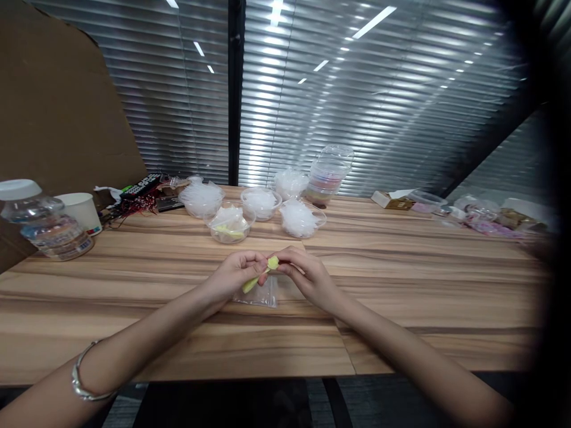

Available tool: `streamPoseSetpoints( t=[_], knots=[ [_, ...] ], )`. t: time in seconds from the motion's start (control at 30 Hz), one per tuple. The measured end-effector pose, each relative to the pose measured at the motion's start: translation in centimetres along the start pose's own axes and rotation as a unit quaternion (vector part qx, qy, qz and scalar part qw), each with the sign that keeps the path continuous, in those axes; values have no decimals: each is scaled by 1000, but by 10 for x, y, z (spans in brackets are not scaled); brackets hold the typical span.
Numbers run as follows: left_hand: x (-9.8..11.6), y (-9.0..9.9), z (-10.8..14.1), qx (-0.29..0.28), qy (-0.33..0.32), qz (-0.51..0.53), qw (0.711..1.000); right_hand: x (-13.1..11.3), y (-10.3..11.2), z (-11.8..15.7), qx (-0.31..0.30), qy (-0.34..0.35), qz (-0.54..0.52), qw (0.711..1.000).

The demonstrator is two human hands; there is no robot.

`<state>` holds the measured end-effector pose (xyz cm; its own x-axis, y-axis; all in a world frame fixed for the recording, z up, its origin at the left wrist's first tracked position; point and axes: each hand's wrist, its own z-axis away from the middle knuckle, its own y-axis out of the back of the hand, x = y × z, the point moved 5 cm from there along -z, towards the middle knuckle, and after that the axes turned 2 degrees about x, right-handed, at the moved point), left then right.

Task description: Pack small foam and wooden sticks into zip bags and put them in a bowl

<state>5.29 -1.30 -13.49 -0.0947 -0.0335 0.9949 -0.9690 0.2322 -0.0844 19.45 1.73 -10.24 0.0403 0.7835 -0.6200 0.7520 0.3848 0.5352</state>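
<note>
Between the thumb and fingers of my left hand (243,273) is a small yellow-green piece (250,285), long and narrow, with a rounded end at the top; its exact kind is too small to tell. The fingertips of my right hand (307,274) pinch that rounded end from the other side. Below the hands a clear plastic bag (263,294) lies flat on the wooden table (178,339). Just beyond, a clear round bowl (230,236) holds whitish wrapping and more yellow-green pieces.
Several clear bowls of white, wispy material, one a bowl (298,220), stand at the back. A lidded jar (56,232) and a paper cup (80,211) are at left. Behind the bowls is a clear tub (328,175); a small box (392,200) and plastic packages (482,214) lie right.
</note>
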Motion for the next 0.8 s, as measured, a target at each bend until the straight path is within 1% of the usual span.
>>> streamPoseSetpoints(
  t=[0.1, 0.17, 0.27, 0.43, 0.53, 0.6, 0.8],
  knots=[
    [-2, -6, 2, -48, 44, 51, 997, -3, 1, 1, 5, 14, -4, 1000],
    [-2, -11, 4, -77, 74, 99, 989, -4, 2, 2, 15, 17, -13, 1000],
    [1, -18, 7, -105, 100, 161, 976, -5, 1, 2, 21, 3, -40, 999],
    [1, -20, 7, -107, 108, 182, 971, 1, -6, 3, 0, -59, -131, 990],
    [1, -21, 7, -110, 107, 181, 972, 5, -9, 3, 0, -78, -191, 979],
    [0, -22, 7, -115, 108, 181, 971, 5, -10, 4, 1, -79, -192, 978],
    [-6, -23, 8, -127, 126, 193, 965, -2, -6, 5, 13, -53, -136, 989]
  ],
)
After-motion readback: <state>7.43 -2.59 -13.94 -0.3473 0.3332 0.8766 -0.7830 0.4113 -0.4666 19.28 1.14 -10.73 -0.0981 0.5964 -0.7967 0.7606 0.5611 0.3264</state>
